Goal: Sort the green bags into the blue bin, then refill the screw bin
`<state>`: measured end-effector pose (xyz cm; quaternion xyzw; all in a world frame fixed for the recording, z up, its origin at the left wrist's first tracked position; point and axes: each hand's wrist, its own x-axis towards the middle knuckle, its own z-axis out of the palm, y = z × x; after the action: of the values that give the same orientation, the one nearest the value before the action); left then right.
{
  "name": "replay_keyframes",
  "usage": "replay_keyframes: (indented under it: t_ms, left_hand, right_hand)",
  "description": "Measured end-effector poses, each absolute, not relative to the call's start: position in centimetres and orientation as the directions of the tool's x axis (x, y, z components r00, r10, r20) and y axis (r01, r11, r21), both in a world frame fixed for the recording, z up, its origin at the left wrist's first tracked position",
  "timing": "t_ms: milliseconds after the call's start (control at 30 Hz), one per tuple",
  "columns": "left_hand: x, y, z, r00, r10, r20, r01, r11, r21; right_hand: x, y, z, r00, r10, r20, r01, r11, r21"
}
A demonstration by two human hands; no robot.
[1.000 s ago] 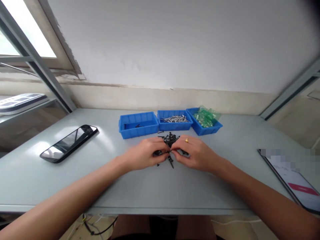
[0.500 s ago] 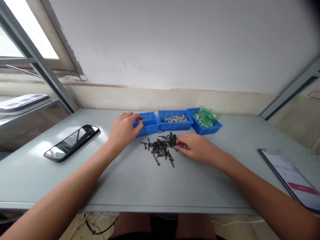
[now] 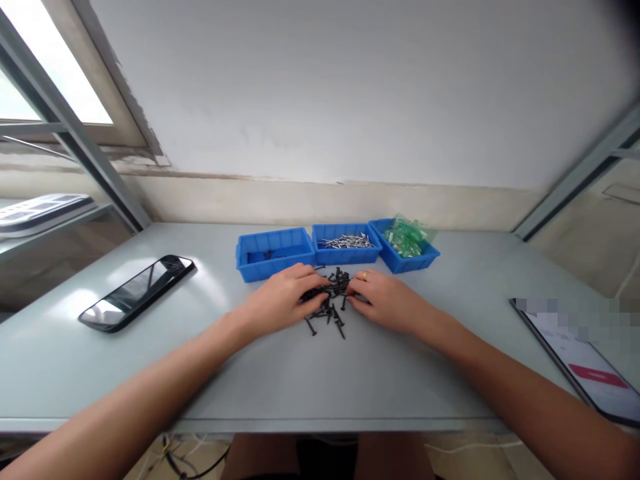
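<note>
A loose pile of black screws (image 3: 330, 310) lies on the grey table. My left hand (image 3: 283, 297) reaches over the pile's left side, thumb and fingers apart around some screws. At the right edge of the pile is my right hand (image 3: 387, 300), wearing a ring, its fingers curled in toward the thumb. Black screws lie against these fingertips; what they pinch is hidden. Behind my left hand stands a blue bin (image 3: 275, 247) with a few dark screws on its floor. The middle blue bin (image 3: 345, 255) holds silver nails (image 3: 350, 241).
A third blue bin (image 3: 417, 264), set at an angle, holds green plastic packets (image 3: 407, 235). A dark phone (image 3: 137, 293) lies at the left, another phone (image 3: 580, 360) with a lit screen at the right. Metal frame posts rise at both sides before the wall.
My left hand has come from the left bin down and right to the screw pile; the screw it held is out of its fingers. My right hand stays by the pile.
</note>
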<state>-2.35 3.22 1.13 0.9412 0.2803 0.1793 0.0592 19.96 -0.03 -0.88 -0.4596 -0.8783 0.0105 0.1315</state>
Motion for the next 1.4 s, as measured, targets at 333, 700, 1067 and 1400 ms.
replay_keyframes:
  t_ms: [333, 700, 1067, 1400]
  left_hand:
    - [-2.0, 2.5, 1.3, 0.825, 0.472, 0.312, 0.4, -0.876, 0.269]
    - [-1.9, 2.4, 1.3, 0.824, 0.494, 0.278, 0.414, -0.86, 0.299]
    - [-1.8, 2.2, 1.3, 0.818, 0.495, 0.292, 0.39, -0.851, 0.352]
    - [-1.8, 2.0, 1.1, 0.778, 0.469, 0.419, 0.371, -0.88, 0.297]
  right_hand:
    - [19.2, -1.3, 0.2, -0.624, 0.719, 0.307, 0.739, 0.67, -0.067]
    - [19.3, -1.6, 0.4, -0.61, 0.587, 0.532, 0.624, 0.77, -0.134]
    - [19.5, -1.3, 0.1, -0.607, 0.576, 0.548, 0.574, 0.794, -0.199]
    - [18.8, -1.2, -0.4, -0.577, 0.735, 0.357, 0.68, 0.674, -0.289]
